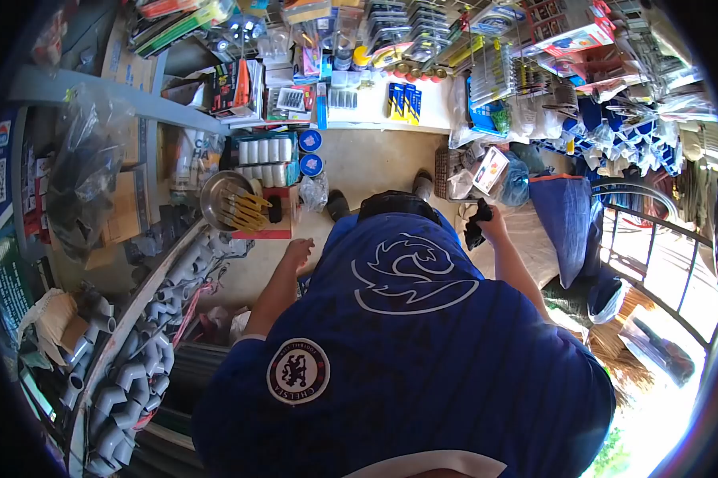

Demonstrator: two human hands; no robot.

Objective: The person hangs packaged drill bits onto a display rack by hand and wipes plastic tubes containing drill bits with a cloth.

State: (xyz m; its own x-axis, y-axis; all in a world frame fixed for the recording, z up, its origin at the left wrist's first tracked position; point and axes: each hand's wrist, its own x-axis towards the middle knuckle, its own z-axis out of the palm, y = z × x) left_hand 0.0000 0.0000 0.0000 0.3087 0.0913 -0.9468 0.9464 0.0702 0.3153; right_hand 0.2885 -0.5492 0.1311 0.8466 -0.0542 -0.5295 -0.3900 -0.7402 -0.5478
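Observation:
My left hand hangs beside my body with loosely bent fingers, and nothing shows in it. Nearest to it are a red box and a round metal bowl with several yellow-handled tools in it. On the other side, my right hand is closed on a crumpled black thing, whose kind I cannot make out. Beyond that hand lie a white box with a picture and a blue plastic bag.
Grey pipe fittings fill a rack at the left. Ahead stands a white counter with blue and yellow packets. Packaged goods hang above it. A blue sack and a metal railing are at the right.

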